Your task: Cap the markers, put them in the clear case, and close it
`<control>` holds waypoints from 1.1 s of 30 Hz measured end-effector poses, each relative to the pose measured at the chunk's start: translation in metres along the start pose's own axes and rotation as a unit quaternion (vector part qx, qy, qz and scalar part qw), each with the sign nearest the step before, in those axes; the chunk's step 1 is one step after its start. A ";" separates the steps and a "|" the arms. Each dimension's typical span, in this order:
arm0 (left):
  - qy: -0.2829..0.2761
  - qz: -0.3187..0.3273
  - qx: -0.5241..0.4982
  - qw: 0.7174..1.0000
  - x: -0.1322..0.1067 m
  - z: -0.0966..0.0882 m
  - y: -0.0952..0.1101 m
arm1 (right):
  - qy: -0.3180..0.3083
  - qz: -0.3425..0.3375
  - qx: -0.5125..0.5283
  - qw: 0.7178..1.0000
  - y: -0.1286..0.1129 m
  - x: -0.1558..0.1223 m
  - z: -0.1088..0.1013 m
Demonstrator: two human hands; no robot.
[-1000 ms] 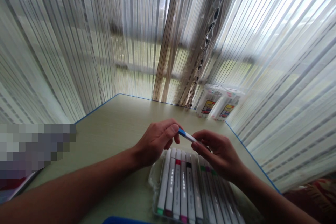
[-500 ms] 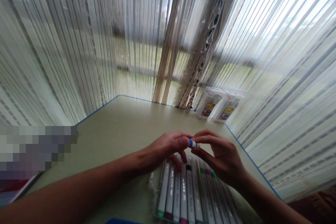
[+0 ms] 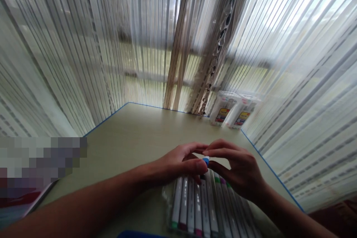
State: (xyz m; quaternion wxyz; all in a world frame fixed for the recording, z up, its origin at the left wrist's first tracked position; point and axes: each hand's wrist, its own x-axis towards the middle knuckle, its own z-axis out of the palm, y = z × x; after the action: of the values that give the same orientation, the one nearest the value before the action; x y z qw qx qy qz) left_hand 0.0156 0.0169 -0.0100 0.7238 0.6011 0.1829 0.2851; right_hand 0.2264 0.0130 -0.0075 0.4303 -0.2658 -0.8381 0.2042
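Note:
A white marker with a blue cap (image 3: 206,161) is pinched between both hands, just above a clear case of markers (image 3: 208,208). My left hand (image 3: 181,161) grips it from the left with thumb and fingers closed. From the right, my right hand (image 3: 237,169) closes round its body, which is mostly hidden. The case lies on the pale green table (image 3: 134,137) and holds several white markers with coloured caps, side by side.
Two clear marker packs (image 3: 232,109) stand at the table's far right corner, against sheer striped curtains (image 3: 139,37) that surround the table. A blurred-out patch (image 3: 41,163) covers the left edge. A blue object (image 3: 134,234) peeks in at the bottom.
Both hands have lowered the blue-capped marker toward the case and turned it more upright. Only its cap shows now.

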 end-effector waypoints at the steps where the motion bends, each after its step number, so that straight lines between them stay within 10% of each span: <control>1: -0.003 0.003 -0.007 1.000 0.000 0.000 0.000 | -0.001 -0.001 -0.001 1.000 0.000 0.000 0.000; 19: -0.002 0.037 -0.125 0.992 0.001 -0.004 -0.004 | 0.004 0.010 -0.076 0.997 0.005 0.004 0.003; 27: 0.251 0.085 -0.111 0.958 0.006 -0.013 0.006 | 0.052 0.081 -0.082 0.992 0.010 0.002 0.004; 33: 0.304 0.078 -0.034 0.949 0.010 -0.019 0.002 | 0.114 0.148 0.011 0.982 0.018 0.000 0.006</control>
State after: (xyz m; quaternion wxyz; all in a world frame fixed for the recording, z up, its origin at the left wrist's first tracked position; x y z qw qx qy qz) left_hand 0.0111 0.0376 -0.0109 0.6298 0.4730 0.3371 0.5157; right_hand 0.2267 0.0261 -0.0210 0.4912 -0.4041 -0.7324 0.2430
